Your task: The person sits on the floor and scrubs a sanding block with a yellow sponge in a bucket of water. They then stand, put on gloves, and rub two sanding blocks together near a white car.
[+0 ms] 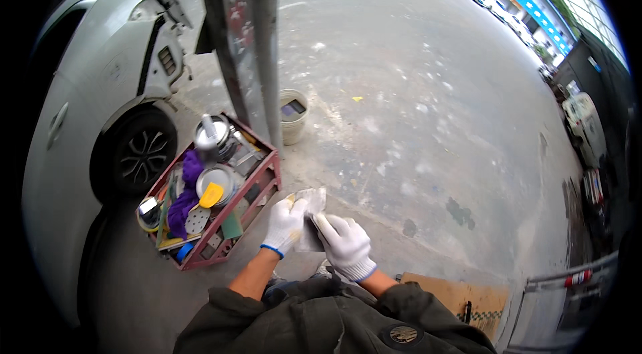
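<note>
Both hands gloved in white knit, held close together just above the person's lap. Left hand (pixel 285 223) closed on the near-left edge of a flat grey-white sheet (pixel 309 220), looks like a sanding sheet or a filler-smeared mixing board; cannot tell which. Right hand (pixel 346 245) curled shut around a thin pale blade or spreader, its tip laid across the sheet's face. Sheet tilted up toward the person, held in the air and resting on nothing.

Progress, as a judgement: the sheet is already smeared and dull, so some working of material on it seems done. No fresh application on the car (pixel 87 127) can be made out from here.

Outward, to the person's left: a red metal tool tray (pixel 257 187) on the concrete floor (pixel 414 120), crowded. In it a round tin (pixel 215 180), a yellow spreader (pixel 211 195), a purple cloth (pixel 184 203), a metal can (pixel 208 135) at the far end, abrasive pads at the near end. Beyond the tray's far corner a pale bucket (pixel 293 115), just beside a steel post (pixel 251 40).

Room: silver car stands close past the tray's left side, wheel near. Cardboard (pixel 468 300) lies by the right knee. Wide open floor ahead and to the right; left side tight between tray, post and car.
</note>
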Demonstrator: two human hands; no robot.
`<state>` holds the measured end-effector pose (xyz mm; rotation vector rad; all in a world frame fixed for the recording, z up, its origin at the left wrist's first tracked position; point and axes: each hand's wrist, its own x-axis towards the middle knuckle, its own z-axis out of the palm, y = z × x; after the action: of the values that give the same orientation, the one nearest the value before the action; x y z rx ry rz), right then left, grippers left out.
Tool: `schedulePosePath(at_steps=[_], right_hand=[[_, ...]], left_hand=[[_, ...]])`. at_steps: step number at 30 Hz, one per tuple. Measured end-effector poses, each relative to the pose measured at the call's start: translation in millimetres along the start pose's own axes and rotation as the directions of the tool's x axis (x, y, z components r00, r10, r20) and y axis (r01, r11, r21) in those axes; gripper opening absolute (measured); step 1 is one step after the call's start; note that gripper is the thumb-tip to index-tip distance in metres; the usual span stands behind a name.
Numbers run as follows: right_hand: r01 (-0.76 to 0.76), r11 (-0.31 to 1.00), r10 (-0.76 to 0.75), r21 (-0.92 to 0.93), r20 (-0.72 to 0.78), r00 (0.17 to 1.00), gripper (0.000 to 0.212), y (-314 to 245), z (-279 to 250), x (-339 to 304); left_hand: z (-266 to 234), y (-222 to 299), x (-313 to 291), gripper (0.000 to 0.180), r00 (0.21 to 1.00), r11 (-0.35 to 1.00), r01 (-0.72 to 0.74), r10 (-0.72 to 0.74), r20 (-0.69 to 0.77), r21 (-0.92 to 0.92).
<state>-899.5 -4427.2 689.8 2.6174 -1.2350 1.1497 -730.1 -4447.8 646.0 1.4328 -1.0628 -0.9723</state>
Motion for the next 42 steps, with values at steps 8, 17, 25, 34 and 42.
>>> schedulePosePath(at_steps=[8,17,25,34,42], right_hand=[[-0.191,0.97,0.186,0.151,0.051,0.981,0.029,23,-15,-6],[-0.725,0.426,0.717,0.541,0.288,0.635,0.036,49,15,5],[-0.44,0.892,0.358,0.106,0.429,0.829,0.079,6,3,10],[-0.475,0.81,0.355,0.344,0.357,0.864,0.067,-14,17,18],[-0.514,0.77,0.403,0.377,0.337,0.851,0.062,-25,16,28]], left_hand=[[19,-6,-2,0.02,0.976,0.969,0.195,-0.176,0.131,-0.152],[11,-11,-3,0.027,0.885,0.842,0.335,-0.127,0.448,-0.423],[2,13,-3,0.029,0.983,0.94,0.052,-0.107,0.148,0.337],[-11,35,-23,0.043,0.992,0.984,-0.099,0.086,0.09,0.145],[-16,63,-34,0.038,0.994,0.958,-0.105,0.106,0.012,0.268]])
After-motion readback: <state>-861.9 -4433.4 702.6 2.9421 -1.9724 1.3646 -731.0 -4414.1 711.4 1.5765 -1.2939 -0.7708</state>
